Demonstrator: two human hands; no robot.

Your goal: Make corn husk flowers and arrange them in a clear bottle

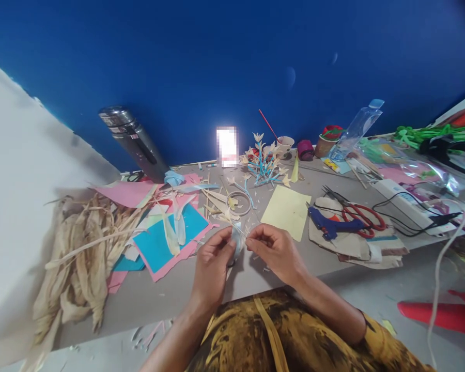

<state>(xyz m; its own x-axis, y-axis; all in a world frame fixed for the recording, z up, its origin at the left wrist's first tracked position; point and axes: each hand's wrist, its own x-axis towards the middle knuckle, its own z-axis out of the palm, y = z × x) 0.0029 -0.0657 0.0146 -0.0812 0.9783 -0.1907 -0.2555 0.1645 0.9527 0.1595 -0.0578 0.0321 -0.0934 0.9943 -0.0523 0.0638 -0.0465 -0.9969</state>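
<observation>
My left hand point(213, 258) pinches a small pale bluish strip point(238, 240) between thumb and fingers. It looks thin and slightly see-through; its material is unclear. Close by on the right, my right hand point(279, 250) has thumb and forefinger pressed together at the strip's side, and what lies between them is too small to make out. Just beyond both hands lies a tape roll point(238, 213), with a blue-stemmed flower piece point(247, 186) beside it. Farther back stands a cluster of pale flowers on blue stems point(264, 168).
Dried husks point(85, 258) and blue paper point(151, 248) lie left, below a dark flask point(135, 142). Yellow paper point(287, 209) is right of centre. A blue glue gun point(333, 223) and red-handled scissors point(380, 219) rest on folded cloth; a power strip point(403, 201) trails cables.
</observation>
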